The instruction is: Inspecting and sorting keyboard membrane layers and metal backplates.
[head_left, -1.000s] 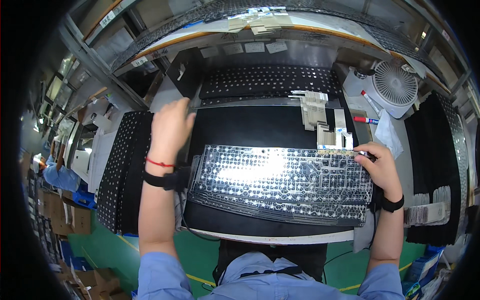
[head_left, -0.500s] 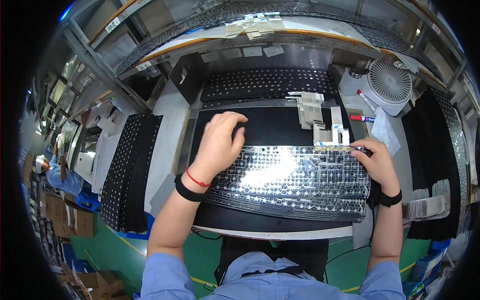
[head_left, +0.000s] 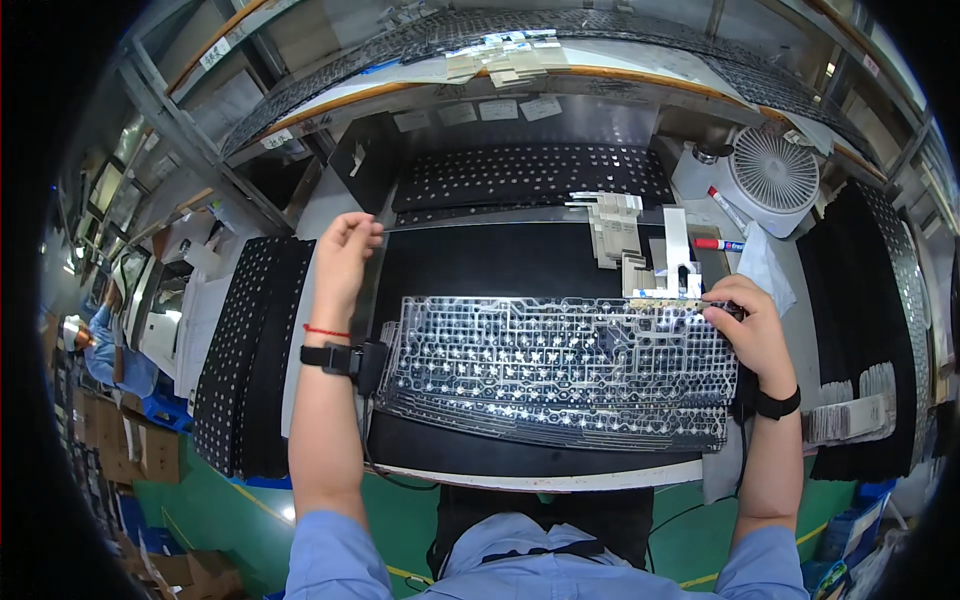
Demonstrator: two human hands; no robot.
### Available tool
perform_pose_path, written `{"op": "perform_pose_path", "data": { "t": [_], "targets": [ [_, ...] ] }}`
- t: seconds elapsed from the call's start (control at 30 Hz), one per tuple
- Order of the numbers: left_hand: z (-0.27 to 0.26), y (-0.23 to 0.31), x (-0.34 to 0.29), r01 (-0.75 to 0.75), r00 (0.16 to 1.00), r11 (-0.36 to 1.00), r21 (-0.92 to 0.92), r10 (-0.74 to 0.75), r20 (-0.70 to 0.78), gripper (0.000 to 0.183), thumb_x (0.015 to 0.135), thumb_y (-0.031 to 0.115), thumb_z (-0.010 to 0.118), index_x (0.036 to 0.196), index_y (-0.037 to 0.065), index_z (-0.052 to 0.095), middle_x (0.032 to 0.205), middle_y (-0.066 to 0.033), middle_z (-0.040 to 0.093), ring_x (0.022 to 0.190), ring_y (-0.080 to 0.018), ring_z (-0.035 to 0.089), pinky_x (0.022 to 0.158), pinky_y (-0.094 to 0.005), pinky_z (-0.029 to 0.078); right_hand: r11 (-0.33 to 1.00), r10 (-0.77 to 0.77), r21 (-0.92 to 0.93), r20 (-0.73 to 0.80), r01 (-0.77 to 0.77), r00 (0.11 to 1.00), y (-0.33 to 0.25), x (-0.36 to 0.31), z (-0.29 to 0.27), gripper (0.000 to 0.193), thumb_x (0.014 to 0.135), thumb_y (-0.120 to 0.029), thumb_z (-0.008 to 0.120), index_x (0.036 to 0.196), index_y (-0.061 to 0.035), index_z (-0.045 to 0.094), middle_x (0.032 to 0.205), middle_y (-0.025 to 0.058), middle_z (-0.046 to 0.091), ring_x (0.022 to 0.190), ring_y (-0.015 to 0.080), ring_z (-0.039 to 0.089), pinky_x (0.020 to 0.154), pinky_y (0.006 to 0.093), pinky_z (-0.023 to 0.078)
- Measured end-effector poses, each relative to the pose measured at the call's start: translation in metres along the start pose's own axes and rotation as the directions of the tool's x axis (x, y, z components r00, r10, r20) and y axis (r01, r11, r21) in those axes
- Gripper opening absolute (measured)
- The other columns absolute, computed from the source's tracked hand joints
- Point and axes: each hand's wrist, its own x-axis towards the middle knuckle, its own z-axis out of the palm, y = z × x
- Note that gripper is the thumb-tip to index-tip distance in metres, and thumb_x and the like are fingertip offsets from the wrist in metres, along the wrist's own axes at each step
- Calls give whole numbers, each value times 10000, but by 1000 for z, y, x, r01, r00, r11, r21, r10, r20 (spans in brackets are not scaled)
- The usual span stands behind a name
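A stack of clear keyboard membrane sheets [head_left: 540, 350] with silvery circuit traces lies on a black mat [head_left: 480, 260]. The top sheet sits slightly askew over the fanned edges below. My right hand [head_left: 745, 320] is at the stack's upper right corner, thumb and forefinger bent round a small dark thing I cannot make out. Beside those fingers, pale flat connector strips [head_left: 677, 250] stand at the sheets' upper edge. My left hand [head_left: 345, 255] is raised over the mat's left side, apart from the sheets, its fingers loosely curled and slightly apart with nothing visible in them.
Dotted black sheets [head_left: 245, 350] hang at the left, and more [head_left: 530, 175] lie behind the mat. A white fan [head_left: 775, 170], a red-capped marker [head_left: 715, 244] and a white cloth [head_left: 768, 265] are at the right. A loaded shelf [head_left: 640, 80] spans the back. Another person [head_left: 120, 350] is far left.
My left hand has moved left off the sheets, from spread to loosely curled fingers. My right hand stays at the corner. The glare on the top sheet has gone.
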Motion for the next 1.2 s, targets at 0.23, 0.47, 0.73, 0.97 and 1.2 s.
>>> {"op": "perform_pose_path", "data": {
  "t": [0.23,0.47,0.73,0.97,1.2],
  "targets": [
    [-1,10,-15,-174,984,939,295,177,17,136,986,112,609,1027,-8,659,937,-26,696,843,-66,604,768,-230,488,996,92,0,-35,-92,995,-5,-1,2,160,814,-6,743,965,36,710,881,80,651,806,164,597,727,274,454],
    [15,11,-23,-153,973,936,317,86,213,168,1010,133,574,1094,9,651,982,-27,689,894,-84,610,831,-248,487,993,117,5,-62,-117,991,-1,1,4,144,833,-7,725,968,37,702,868,77,654,794,154,594,726,273,452],
    [15,10,-27,142,942,987,69,-157,298,243,1033,199,550,1183,30,639,1038,-24,696,900,-72,622,773,-231,496,987,159,48,-93,-155,983,7,-1,5,150,842,-8,728,987,26,709,882,66,662,790,143,594,731,269,456],
    [10,12,-23,207,810,969,133,-246,532,134,1000,200,612,1046,79,643,815,83,617,690,-15,548,623,-162,431,968,204,175,-138,-179,969,19,-3,5,256,877,-6,713,1130,16,684,856,15,616,808,90,566,748,214,443],
    [11,-6,-16,332,897,914,-231,-231,376,73,1020,97,567,999,51,619,882,-2,691,740,-47,638,687,-209,525,789,472,481,-77,-382,878,30,0,6,232,1017,-193,601,1157,-16,653,754,-61,582,599,13,486,544,179,383]
  ]
}}
